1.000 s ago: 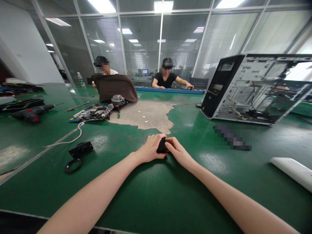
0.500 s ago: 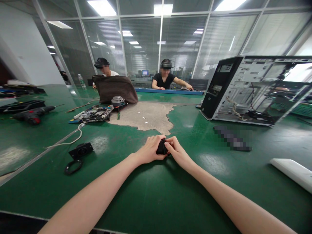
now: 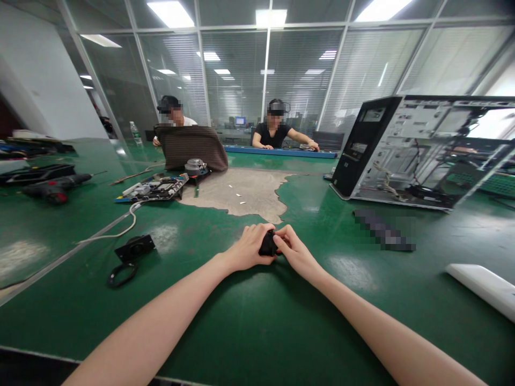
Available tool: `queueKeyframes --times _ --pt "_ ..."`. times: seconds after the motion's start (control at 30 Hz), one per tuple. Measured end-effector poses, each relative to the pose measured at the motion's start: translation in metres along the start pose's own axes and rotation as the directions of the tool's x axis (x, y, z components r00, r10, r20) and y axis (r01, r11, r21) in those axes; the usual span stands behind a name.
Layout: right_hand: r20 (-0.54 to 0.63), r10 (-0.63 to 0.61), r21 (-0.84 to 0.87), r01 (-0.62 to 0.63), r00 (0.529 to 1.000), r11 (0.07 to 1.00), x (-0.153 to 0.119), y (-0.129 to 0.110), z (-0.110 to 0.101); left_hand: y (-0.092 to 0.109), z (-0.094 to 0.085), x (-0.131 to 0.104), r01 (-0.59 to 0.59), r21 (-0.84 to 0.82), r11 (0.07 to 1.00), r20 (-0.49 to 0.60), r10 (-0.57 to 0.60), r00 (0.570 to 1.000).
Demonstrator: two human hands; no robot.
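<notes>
Both my hands meet over the green table (image 3: 249, 321) around a small black boxy part (image 3: 266, 245). My left hand (image 3: 249, 247) wraps round it from the left, thumb below and fingers over the top. At its right side, my right hand (image 3: 293, 245) pinches it, thumb and fingertips against its edge. The fingers hide much of the part, so its exact kind does not show. To the left lie a black speaker-like block (image 3: 135, 247) with a round face and its coiled black cable (image 3: 122, 274).
An open computer case (image 3: 350, 155) stands at right, near a blurred dark strip (image 3: 384, 230) and a white object (image 3: 480, 289). A circuit board (image 3: 155, 188), white cable (image 3: 131, 220) and power drill (image 3: 56, 188) lie at left. Two people sit across the table, beyond a brown chair-back-like panel (image 3: 193, 147).
The view has shifted very slightly. Both hands keep the same hold on the black part, with hardly any visible finger movement.
</notes>
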State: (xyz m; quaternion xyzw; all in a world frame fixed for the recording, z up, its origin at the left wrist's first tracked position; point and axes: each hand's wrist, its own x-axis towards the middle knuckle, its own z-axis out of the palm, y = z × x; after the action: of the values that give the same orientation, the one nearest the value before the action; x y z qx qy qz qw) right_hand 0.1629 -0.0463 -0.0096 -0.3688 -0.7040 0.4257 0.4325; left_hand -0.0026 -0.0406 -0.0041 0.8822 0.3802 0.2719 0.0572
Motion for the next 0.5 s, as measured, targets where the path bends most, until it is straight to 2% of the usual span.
queueKeyframes --times 0.1,0.23,0.4,0.5 --pt "-0.021 0.026 0.0 -0.026 0.999 1.0 0.0043 0.0049 0.0008 0.0001 0.0 0.0002 -0.002 0.005 1.0 0.004 0.002 1.0" --pt "0.017 0.044 -0.03 -0.044 0.999 0.999 0.0025 0.0029 -0.0006 0.0005 -0.0008 0.0002 -0.002 0.005 1.0 0.009 0.002 1.0" --pt "0.107 0.013 0.095 -0.023 0.994 0.995 -0.0032 -0.0038 -0.0025 0.0014 -0.0017 -0.0003 0.001 -0.024 1.0 0.006 -0.001 1.0" --pt "0.07 0.014 0.074 -0.019 0.997 0.997 -0.0013 -0.0002 -0.0013 0.0012 -0.0015 -0.0001 -0.005 -0.024 1.0 0.003 0.005 1.0"
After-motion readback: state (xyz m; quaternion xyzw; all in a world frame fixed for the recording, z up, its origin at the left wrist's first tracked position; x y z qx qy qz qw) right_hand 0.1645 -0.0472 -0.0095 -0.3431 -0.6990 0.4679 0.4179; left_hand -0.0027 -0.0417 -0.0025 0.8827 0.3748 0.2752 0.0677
